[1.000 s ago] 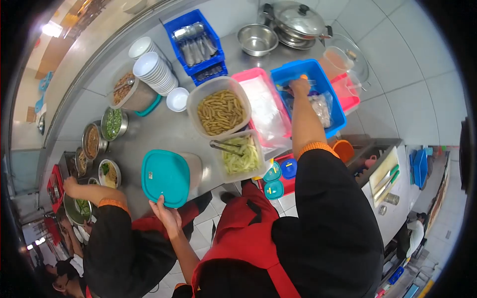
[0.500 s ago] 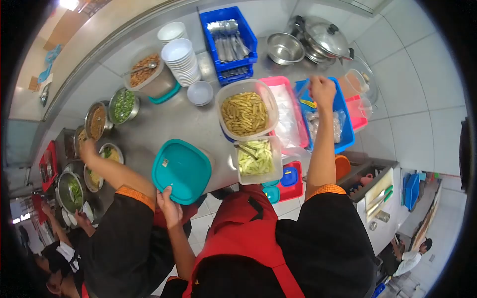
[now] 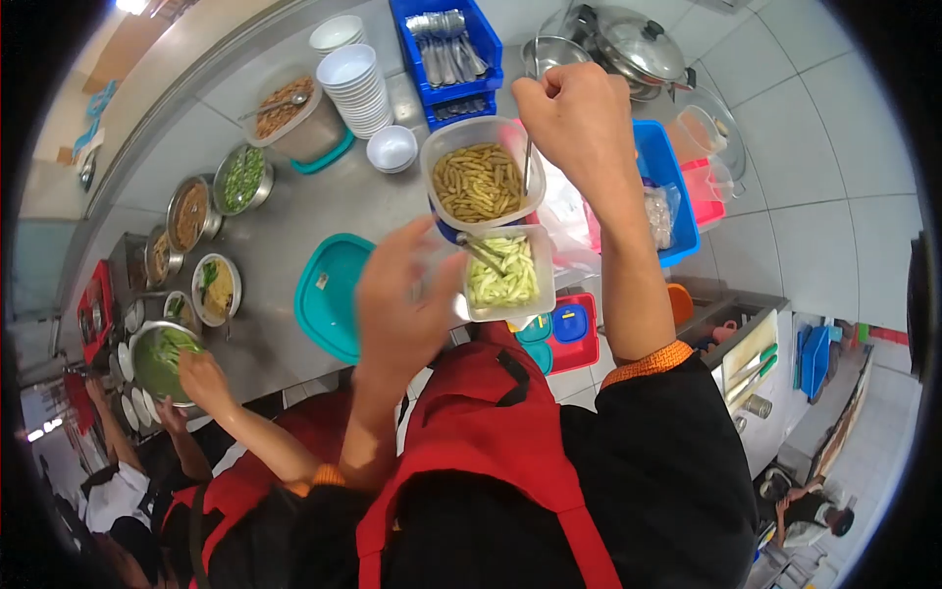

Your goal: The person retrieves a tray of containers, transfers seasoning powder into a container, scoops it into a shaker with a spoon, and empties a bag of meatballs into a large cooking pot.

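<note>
My right hand [image 3: 579, 118] is closed around a long thin metal utensil [image 3: 528, 167], whose lower end reaches into a clear tub of small yellow-green pickled pieces [image 3: 479, 184]. What the utensil's tip looks like is hidden. My left hand [image 3: 407, 304], blurred by motion, hovers between a teal lid [image 3: 329, 294] and a smaller tub of pale green cut vegetable [image 3: 505, 275]. Its fingers look apart and hold nothing I can see. Metal tongs or a spoon [image 3: 479, 250] rest in the smaller tub.
At left, a co-worker's hand [image 3: 201, 383] is over a metal bowl of greens [image 3: 162, 358]. Stacked white bowls [image 3: 353, 93], a blue cutlery bin [image 3: 446, 59] and a lidded pot [image 3: 643, 49] line the back. A blue tray [image 3: 677, 245] stands at right.
My right hand has moved from the blue tray to above the pickle tub and now holds the utensil. My left hand has left the teal lid's edge, rising rightward. The co-worker's hand shifted to the greens.
</note>
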Tool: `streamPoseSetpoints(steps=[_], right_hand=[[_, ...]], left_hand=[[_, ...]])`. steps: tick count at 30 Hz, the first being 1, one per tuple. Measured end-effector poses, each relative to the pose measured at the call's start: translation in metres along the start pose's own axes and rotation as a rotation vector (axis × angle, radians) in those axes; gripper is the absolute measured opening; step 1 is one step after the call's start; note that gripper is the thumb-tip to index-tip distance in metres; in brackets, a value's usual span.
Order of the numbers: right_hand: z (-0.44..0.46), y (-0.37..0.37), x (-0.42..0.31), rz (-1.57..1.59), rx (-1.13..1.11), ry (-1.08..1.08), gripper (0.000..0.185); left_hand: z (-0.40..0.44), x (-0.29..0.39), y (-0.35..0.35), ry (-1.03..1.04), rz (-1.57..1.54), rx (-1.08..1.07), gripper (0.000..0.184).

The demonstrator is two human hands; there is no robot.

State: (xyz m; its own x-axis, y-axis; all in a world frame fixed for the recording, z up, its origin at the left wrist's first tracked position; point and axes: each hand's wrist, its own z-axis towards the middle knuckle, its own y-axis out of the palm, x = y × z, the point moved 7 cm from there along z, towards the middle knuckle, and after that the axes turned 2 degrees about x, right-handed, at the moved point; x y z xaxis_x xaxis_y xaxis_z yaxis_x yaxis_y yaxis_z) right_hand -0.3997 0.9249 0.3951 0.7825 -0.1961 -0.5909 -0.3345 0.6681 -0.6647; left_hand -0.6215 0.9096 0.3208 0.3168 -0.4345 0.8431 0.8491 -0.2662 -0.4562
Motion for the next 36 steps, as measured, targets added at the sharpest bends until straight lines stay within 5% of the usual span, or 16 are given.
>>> streamPoseSetpoints(steps=[2,6,8,11,14,21,24,32,36], right_hand=[[-0.008,-0.003,-0.008,-0.006,0.039,-0.016,0.028],[-0.019,-0.022,-0.007,-0.091,0.09,0.023,0.029],[-0.022,-0.036,-0.001,-0.082,0.103,0.031,0.031],[-0.032,-0.027,0.018,0.688,-0.188,0.286,0.037],[-0.037,-0.034,0.022,0.983,-0.19,0.271,0.03],[-0.044,-0.059,0.027,0.988,-0.15,0.192,0.025],[-0.047,-0.065,0.034,1.033,-0.136,0.17,0.025],[-0.115,-0.106,0.113,0.753,0.114,0.32,0.024],[-0.221,-0.107,0.179,0.615,0.302,0.612,0.035]], left_hand=[[0.022,0.027,0.041,0.2,0.087,-0.038,0.027],[0.031,0.04,0.075,0.225,0.12,-0.125,0.027],[0.03,0.026,0.079,-0.088,-0.567,-0.179,0.034],[0.03,0.037,0.078,-0.072,-0.755,-0.272,0.041],[0.024,0.05,0.08,-0.07,-0.855,-0.353,0.041],[0.018,0.069,0.09,-0.135,-0.97,-0.594,0.065],[0.024,0.062,0.091,-0.19,-0.907,-0.533,0.072],[0.001,-0.01,0.062,-0.313,-0.658,-0.345,0.051],[-0.02,-0.075,0.045,-0.386,-0.678,-0.303,0.052]])
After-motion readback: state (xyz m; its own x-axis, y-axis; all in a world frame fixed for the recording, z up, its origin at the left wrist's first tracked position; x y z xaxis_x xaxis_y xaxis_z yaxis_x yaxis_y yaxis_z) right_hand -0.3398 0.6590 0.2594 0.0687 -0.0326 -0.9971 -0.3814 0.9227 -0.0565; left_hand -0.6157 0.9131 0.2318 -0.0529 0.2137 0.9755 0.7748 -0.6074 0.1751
